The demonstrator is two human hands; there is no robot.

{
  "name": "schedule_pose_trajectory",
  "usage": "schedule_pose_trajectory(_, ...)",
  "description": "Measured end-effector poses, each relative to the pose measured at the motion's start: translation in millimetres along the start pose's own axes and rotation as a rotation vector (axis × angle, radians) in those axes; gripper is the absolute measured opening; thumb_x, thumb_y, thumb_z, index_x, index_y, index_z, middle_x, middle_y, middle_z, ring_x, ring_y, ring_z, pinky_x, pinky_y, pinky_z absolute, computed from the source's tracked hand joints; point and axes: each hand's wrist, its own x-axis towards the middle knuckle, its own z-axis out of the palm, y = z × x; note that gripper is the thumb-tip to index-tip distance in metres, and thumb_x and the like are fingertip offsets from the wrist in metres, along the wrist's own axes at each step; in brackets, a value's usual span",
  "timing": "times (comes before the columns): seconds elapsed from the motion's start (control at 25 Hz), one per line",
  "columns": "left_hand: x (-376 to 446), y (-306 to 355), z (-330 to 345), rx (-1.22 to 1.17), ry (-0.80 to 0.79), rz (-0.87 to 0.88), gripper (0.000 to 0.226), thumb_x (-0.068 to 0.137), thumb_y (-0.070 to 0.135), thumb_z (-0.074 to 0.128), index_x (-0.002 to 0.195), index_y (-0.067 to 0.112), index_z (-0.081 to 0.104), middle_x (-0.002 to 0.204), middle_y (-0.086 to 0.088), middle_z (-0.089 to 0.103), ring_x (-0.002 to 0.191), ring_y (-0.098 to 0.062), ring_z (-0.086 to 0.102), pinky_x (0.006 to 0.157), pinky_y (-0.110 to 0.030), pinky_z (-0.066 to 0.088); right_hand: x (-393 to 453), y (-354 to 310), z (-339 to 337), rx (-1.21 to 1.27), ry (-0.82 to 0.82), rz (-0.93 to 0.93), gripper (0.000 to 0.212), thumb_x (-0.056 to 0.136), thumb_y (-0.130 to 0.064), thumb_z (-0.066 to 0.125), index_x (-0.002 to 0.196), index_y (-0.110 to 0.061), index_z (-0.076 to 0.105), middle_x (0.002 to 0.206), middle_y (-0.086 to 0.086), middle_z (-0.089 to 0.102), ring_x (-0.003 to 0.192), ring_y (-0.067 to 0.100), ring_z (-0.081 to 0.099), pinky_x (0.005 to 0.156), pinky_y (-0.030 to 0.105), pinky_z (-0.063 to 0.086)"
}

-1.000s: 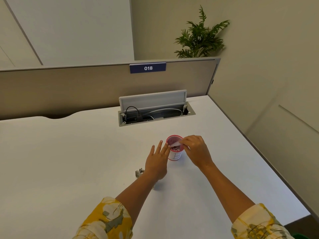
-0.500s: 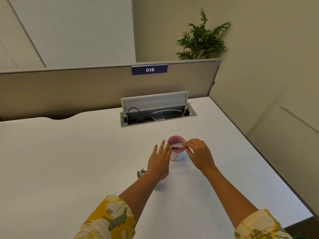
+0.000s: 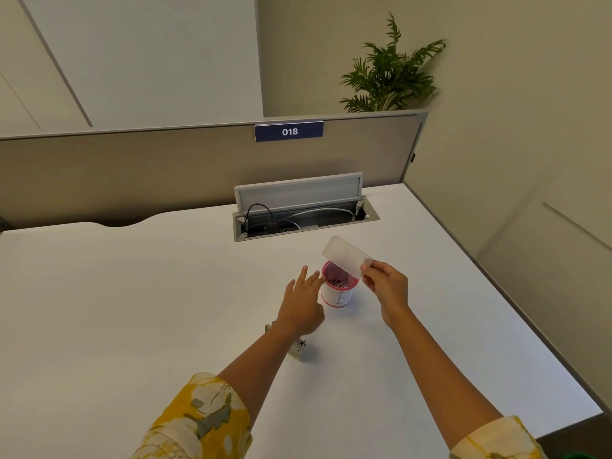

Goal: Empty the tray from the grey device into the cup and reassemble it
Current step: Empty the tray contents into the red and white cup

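White desk (image 3: 132, 293) fills most of what I see, with a beige partition behind it. My right hand (image 3: 385, 286) pinches one end of the clear tray (image 3: 346, 256) between thumb and fingertips; the tray is lifted and tilted, and its lower edge is above the far rim of the cup (image 3: 338, 291). My left hand (image 3: 303, 304) is loose, with the fingers spread, and holds nothing; its fingertips are at the left side of the cup, touching it or almost. The cup is pink with a white label and has small pieces inside. Near my left wrist, partly hidden under it, the grey device (image 3: 296, 347) lies on the desk. Further back, a cable box (image 3: 304, 213) in the desk is open, and a plant (image 3: 390, 74) is behind the partition.
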Motion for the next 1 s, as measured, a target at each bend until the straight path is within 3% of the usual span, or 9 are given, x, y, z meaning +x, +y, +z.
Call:
schedule_pose_trajectory(0.08,-0.1,-2.4,-4.9,-0.128,0.037,-0.074,0.065,0.093,0.011,0.057,0.153,0.024,0.035,0.166,0.000,0.026,0.157,-0.023,0.005,0.124,-0.051,0.010,-7.0,-0.9,4.6,0.215,-0.112,0.199,0.025,0.085,-0.012,0.071,0.110,-0.008,0.067,0.119,0.012,0.064,0.103,0.030,0.065,0.092,0.040,0.056)
schedule_pose_trajectory(0.24,-6.3,-9.6,-15.5,-0.511,0.040,-0.219,0.058,0.091,0.006,0.052,0.147,0.019,0.042,0.162,-0.006,0.035,0.153,-0.026,0.020,0.123,-0.051,0.022,-28.4,3.3,28.9,0.344,-0.271,0.330,0.037,0.085,-0.012,0.071,0.121,-0.007,0.061,0.117,0.011,0.064,0.101,0.026,0.067,0.087,0.034,0.058)
schedule_pose_trajectory(0.32,-10.2,-12.9,-25.2,-0.851,0.083,-0.284,0.047,0.093,0.008,0.050,0.139,0.015,0.048,0.153,-0.010,0.045,0.135,-0.023,0.045,0.108,-0.036,0.042,-39.2,6.9,45.4,0.401,-0.335,0.354,0.034,0.085,-0.008,0.071,0.118,-0.002,0.064,0.113,0.012,0.068,0.094,0.022,0.069,0.078,0.026,0.060)
schedule_pose_trajectory(0.36,-13.1,-15.0,-30.6,-0.965,0.123,-0.312,0.039,0.095,0.012,0.050,0.134,0.014,0.051,0.146,-0.010,0.051,0.122,-0.019,0.051,0.099,-0.028,0.045,-44.2,8.3,53.3,0.419,-0.369,0.369,0.030,0.085,-0.006,0.071,0.114,-0.001,0.066,0.109,0.012,0.069,0.091,0.020,0.070,0.077,0.024,0.061)
schedule_pose_trajectory(0.44,-19.3,-23.2,-39.6,-1.092,0.184,-0.384,0.033,0.099,0.022,0.050,0.131,0.015,0.055,0.139,-0.004,0.055,0.117,-0.016,0.050,0.102,-0.030,0.041,-52.0,12.3,68.0,0.418,-0.432,0.384,0.019,0.085,-0.003,0.069,0.104,-0.003,0.068,0.103,0.010,0.071,0.088,0.020,0.071,0.077,0.024,0.060)
schedule_pose_trajectory(0.56,-30.2,-43.7,-43.2,-1.203,0.195,-0.416,0.031,0.099,0.032,0.052,0.127,0.019,0.058,0.132,-0.001,0.059,0.124,-0.022,0.051,0.109,-0.044,0.037,-62.8,17.1,85.6,0.342,-0.511,0.382,0.023,0.085,-0.006,0.070,0.107,-0.002,0.067,0.106,0.012,0.072,0.089,0.021,0.073,0.077,0.024,0.060)
schedule_pose_trajectory(0.72,-46.9,-63.4,-43.3,-1.343,0.239,-0.434,0.024,0.096,0.030,0.062,0.116,0.017,0.066,0.115,-0.008,0.074,0.112,-0.029,0.067,0.097,-0.040,0.053,-78.5,23.0,106.1,0.204,-0.633,0.350,0.019,0.083,-0.005,0.073,0.102,-0.006,0.069,0.099,0.009,0.075,0.088,0.021,0.075,0.073,0.023,0.060)
schedule_pose_trajectory(0.84,-58.6,-73.8,-41.0,-1.406,0.299,-0.452,0.024,0.099,0.026,0.058,0.115,0.011,0.066,0.115,-0.014,0.075,0.108,-0.031,0.071,0.096,-0.043,0.055,-86.5,29.3,117.9,0.059,-0.699,0.289,0.017,0.084,-0.013,0.074,0.100,-0.012,0.071,0.093,0.004,0.077,0.085,0.019,0.075,0.074,0.024,0.060)
schedule_pose_trajectory(1.0,-70.0,-81.6,-41.8,-1.417,0.392,-0.564,0.019,0.101,0.026,0.055,0.109,0.012,0.066,0.110,-0.012,0.077,0.103,-0.025,0.071,0.082,-0.034,0.054,-78.2,37.3,116.6,-0.228,-0.645,0.144,0.024,0.087,-0.035,0.069,0.099,-0.015,0.071,0.098,0.004,0.076,0.084,0.017,0.073,0.078,0.027,0.060)
